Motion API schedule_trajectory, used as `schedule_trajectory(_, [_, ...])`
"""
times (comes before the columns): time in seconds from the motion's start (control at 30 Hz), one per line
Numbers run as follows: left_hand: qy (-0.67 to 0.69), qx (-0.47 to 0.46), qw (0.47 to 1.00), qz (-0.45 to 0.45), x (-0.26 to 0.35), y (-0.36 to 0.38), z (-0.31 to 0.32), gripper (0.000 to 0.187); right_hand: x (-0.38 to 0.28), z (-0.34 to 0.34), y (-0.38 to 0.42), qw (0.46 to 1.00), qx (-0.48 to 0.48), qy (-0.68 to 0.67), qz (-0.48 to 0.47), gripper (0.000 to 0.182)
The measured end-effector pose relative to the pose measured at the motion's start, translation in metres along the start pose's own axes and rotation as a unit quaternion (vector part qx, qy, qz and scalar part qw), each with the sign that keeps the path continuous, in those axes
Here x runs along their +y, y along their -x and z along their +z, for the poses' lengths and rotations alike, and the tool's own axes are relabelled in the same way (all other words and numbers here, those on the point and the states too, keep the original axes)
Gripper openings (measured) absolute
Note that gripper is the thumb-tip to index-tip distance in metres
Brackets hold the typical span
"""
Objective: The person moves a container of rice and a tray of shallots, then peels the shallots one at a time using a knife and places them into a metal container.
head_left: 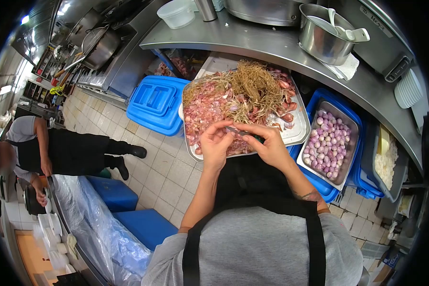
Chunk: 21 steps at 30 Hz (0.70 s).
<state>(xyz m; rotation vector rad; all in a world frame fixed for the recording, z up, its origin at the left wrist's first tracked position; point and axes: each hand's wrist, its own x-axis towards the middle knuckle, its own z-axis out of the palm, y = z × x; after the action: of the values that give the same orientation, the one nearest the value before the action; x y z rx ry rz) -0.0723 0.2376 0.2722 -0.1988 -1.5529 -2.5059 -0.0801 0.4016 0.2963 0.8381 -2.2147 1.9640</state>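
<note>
Now, over the near edge of the tray (298, 129), the right hand (268, 144) grips a small knife (234, 130), its blade dark; the left hand (214, 145) pinches beside it, contents unclear. Reddish, moist-looking shallots (205, 120) spread leftward, stringy roots (253, 82) matting the far edge.

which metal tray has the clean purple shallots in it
The smaller, deeper tray on the person's right, filled with smooth purple shallots. The larger, shallower tray in front mostly holds loose pinkish skins and a heap of brown fibres.
</note>
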Motion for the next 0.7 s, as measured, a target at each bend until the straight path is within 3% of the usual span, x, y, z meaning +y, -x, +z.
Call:
schedule_trajectory(0.13, [-0.014,0.001,1.000,0.006,-0.001,0.000,-0.003,0.025,-0.001,-0.001,0.000,0.999,-0.003,0.012,0.029,0.028])
schedule_trajectory(0.23, [-0.006,-0.001,1.000,0.017,-0.003,0.000,-0.004,0.026,0.008,0.003,0.000,1.000,0.019,-0.009,-0.004,0.026])
schedule_trajectory(0.43, [0.009,-0.015,1.000,0.014,-0.012,0.001,-0.010,0.028,0.015,-0.003,-0.002,0.973,-0.024,-0.164,0.161,0.026])
schedule_trajectory(0.7, [0.038,-0.008,0.999,-0.014,-0.023,-0.004,-0.014,0.031,0.024,0.002,-0.001,0.968,0.014,-0.198,0.154,0.026])
